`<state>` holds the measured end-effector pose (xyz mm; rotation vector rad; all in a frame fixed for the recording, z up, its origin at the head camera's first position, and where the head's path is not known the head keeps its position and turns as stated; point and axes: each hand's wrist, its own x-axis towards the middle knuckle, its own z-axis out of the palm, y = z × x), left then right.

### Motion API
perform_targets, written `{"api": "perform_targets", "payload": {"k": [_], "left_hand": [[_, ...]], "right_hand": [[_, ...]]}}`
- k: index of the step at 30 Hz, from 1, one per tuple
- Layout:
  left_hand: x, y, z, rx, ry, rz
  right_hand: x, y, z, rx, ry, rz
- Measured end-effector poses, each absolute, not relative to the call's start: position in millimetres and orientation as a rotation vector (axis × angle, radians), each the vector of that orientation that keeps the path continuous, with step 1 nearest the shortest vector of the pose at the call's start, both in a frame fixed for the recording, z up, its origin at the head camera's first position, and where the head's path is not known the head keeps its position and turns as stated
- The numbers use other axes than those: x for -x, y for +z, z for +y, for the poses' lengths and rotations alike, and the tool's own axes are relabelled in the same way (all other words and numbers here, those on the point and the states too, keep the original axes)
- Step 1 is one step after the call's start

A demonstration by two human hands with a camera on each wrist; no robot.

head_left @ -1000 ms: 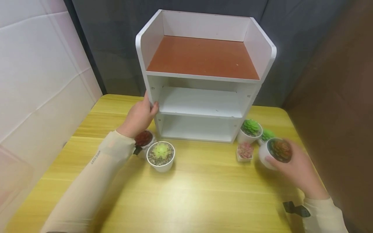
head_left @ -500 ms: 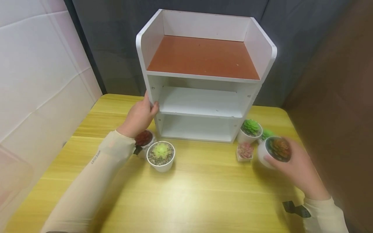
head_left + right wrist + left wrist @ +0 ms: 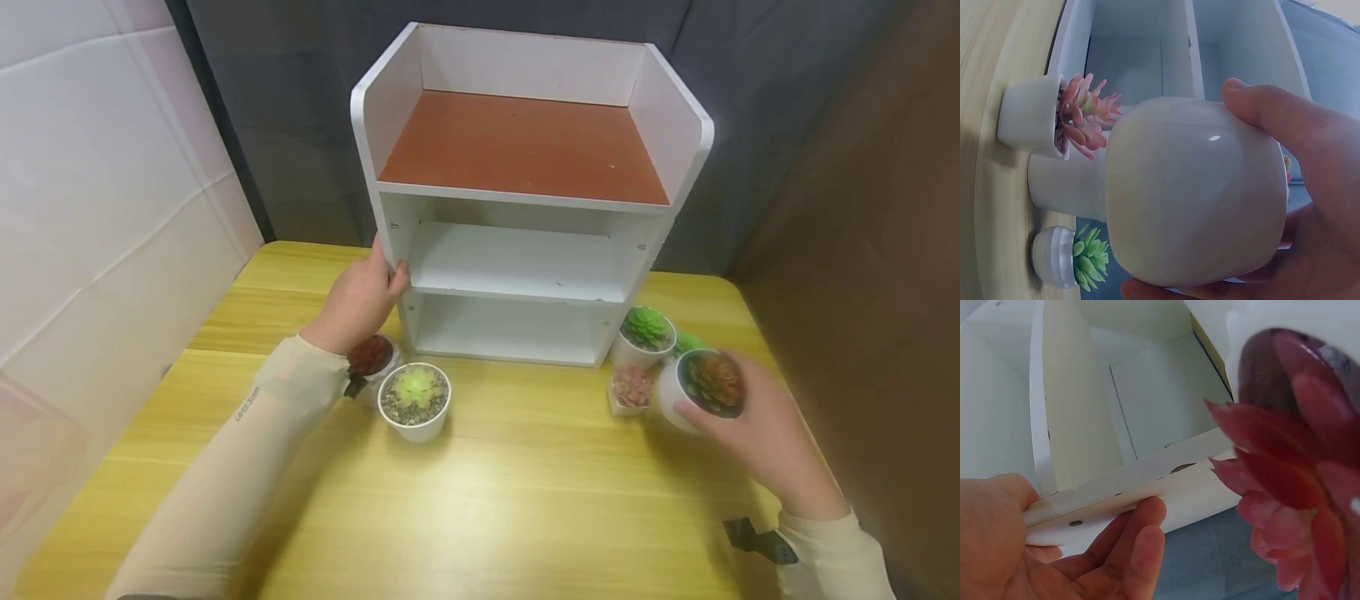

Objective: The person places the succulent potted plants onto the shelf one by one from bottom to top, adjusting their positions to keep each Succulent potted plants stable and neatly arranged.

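My left hand (image 3: 358, 302) grips the left side panel of a white shelf unit (image 3: 517, 198), thumb at the front edge and fingers around the outer face. Below that hand stands a dark red succulent (image 3: 370, 357), partly hidden by the forearm; in the left wrist view its red leaves (image 3: 1291, 487) loom close. At the right, my right hand (image 3: 765, 433) holds a white rounded pot with an orange-brown succulent (image 3: 716, 383). In the right wrist view this white pot (image 3: 1197, 187) is clear of the table, the thumb on one side and fingers on the other.
Near the held pot stand a pink succulent (image 3: 632, 390), a larger green succulent (image 3: 647, 330) and a small green one (image 3: 687, 342), partly hidden. A light green succulent (image 3: 414, 398) stands front left on the wooden table (image 3: 480, 508). A brown wall (image 3: 862, 275) borders the right.
My right hand has shifted slightly left and away from me with the held succulent, covering more of the small green one. The left hand keeps its grip on the shelf unit.
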<state>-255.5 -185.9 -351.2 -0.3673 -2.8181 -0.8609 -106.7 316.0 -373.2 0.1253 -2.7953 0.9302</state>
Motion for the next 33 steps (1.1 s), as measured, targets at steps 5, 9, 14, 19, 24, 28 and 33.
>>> {"api": "perform_targets", "payload": {"k": [5,9,14,19,24,28,33], "left_hand": [[256,-351,-185,0.365,-0.869,-2.814],[256,-351,-185,0.362,-0.871,-2.817],[256,-351,-186,0.365,-0.867,-2.816],[256,-352,-186,0.369,-0.862,-2.813],[256,-352,-186,0.373,-0.871,-2.815],[256,-352,-186,0.374,-0.864,-2.815],[255,-351,-186,0.367,-0.856,-2.817]], "right_hand": [[106,-373,313,-0.12,0.953,-2.801],[106,-372,311,-0.129,0.96,-2.799],[104,-370,307,-0.136,0.949,-2.796],[102,-367,304,-0.134,0.943,-2.804],[102,-367,302,-0.152,0.952,-2.804],[102,-367,301,-0.175,0.969,-2.804],[101,-365,299,-0.193,0.966,-2.8]]}}
